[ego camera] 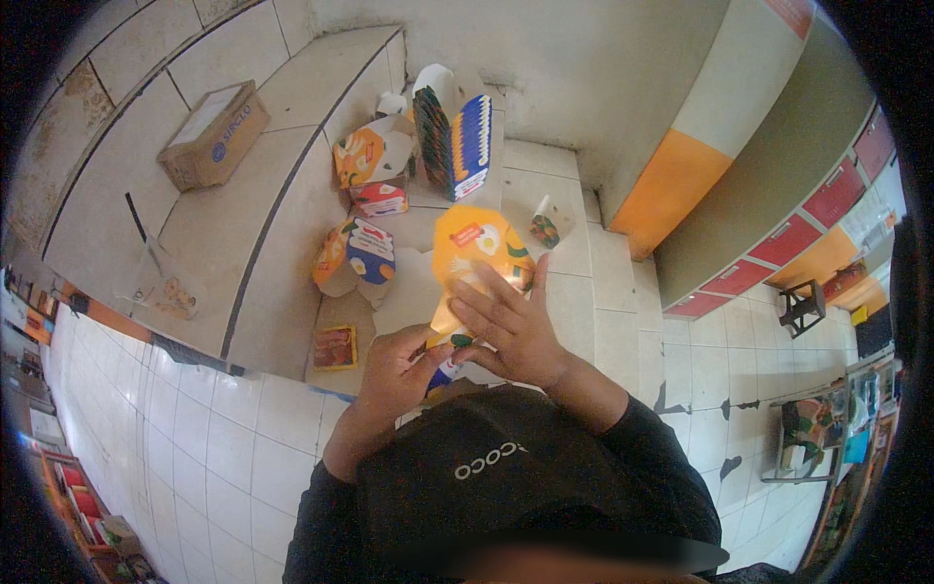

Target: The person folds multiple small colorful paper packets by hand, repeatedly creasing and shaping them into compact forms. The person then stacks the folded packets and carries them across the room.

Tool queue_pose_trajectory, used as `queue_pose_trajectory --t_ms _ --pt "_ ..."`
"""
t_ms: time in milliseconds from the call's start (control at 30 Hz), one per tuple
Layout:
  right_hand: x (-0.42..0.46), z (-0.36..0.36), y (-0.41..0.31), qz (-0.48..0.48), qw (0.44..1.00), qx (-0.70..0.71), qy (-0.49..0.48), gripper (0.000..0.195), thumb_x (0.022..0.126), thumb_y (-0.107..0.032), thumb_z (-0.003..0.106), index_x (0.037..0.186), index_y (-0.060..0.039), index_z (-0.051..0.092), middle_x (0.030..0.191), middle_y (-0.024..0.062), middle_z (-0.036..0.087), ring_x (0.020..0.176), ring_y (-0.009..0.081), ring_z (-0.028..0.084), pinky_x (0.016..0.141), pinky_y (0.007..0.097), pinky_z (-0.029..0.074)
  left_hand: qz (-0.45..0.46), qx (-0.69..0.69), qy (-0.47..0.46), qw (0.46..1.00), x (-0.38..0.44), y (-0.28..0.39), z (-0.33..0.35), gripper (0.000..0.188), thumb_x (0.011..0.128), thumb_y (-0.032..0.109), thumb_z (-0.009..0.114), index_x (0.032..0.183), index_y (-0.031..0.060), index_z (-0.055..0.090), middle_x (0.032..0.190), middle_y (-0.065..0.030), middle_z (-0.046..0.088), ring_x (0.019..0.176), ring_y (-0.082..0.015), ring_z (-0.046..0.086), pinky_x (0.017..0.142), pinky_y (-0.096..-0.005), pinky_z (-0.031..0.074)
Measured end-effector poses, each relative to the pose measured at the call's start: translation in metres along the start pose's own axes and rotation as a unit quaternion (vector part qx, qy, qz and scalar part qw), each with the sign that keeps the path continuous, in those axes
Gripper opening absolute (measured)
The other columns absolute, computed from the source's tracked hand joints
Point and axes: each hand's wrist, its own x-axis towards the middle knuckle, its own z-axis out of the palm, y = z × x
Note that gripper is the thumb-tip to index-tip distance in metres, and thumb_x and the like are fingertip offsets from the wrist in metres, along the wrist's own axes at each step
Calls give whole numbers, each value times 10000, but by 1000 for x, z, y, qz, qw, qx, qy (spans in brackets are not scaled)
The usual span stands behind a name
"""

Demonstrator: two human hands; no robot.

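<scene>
Before me is an orange printed paperboard food box [467,237], partly unfolded, with egg and leaf pictures on it. My left hand [400,365] pinches its near end between thumb and fingers. My right hand [514,328] lies across the orange panel with its fingers spread, its thumb close to the left thumb. A blue part of the box [442,374] shows below the hands. The palms hide how the near end is folded. Left of it lies a blue and orange printed box [371,250] with white flaps.
A stack of flat printed cartons [471,150] stands behind, beside an orange-and-white folded box [372,153] and a red printed box [379,198]. A yellow-edged packet [336,347] lies at left. The raised tiled ledge [273,171] carries a cardboard parcel [213,137] and a clear cup with a straw [168,292].
</scene>
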Motion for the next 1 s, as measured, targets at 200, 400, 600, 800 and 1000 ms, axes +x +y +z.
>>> queue_pose_trajectory --t_ms 200,400,600,800,1000 --pt "3 -1 -4 -20 998 59 13 427 771 -233 625 1176 -159 516 1228 -3 526 1171 191 472 981 680 -47 252 7 140 957 4 -4 14 134 766 146 660 771 31 592 662 -79 569 597 -192 566 579 -313 435" --pt "-3 -5 11 10 992 127 -7 186 764 -51 574 909 -136 652 991 -26 650 1044 187 574 1034 631 -5 320 -3 422 848 7 -51 28 308 812 300 637 936 31 553 899 -78 567 780 -183 546 707 -331 426" --pt "-8 -12 32 -69 943 318 66 94 825 -160 581 847 -112 659 1010 31 646 1057 249 561 1056 575 112 -99 -727 -2 680 17 -26 8 592 858 513 473 1135 -10 447 1057 -108 530 914 -165 533 788 -325 440" --pt "-9 -11 26 -59 887 457 0 128 810 -211 618 777 -95 660 1012 80 633 1070 301 527 1039 531 204 -94 -554 -135 816 20 -68 25 408 885 285 518 1151 -23 477 1039 -102 597 873 -155 601 745 -263 478" --pt "-10 -21 20 20 882 467 51 125 717 -62 694 649 -68 588 1101 113 559 1136 301 449 1017 461 259 -50 -459 -25 887 5 -17 32 258 862 169 542 1046 -11 532 956 -85 621 827 -159 619 720 -277 486"
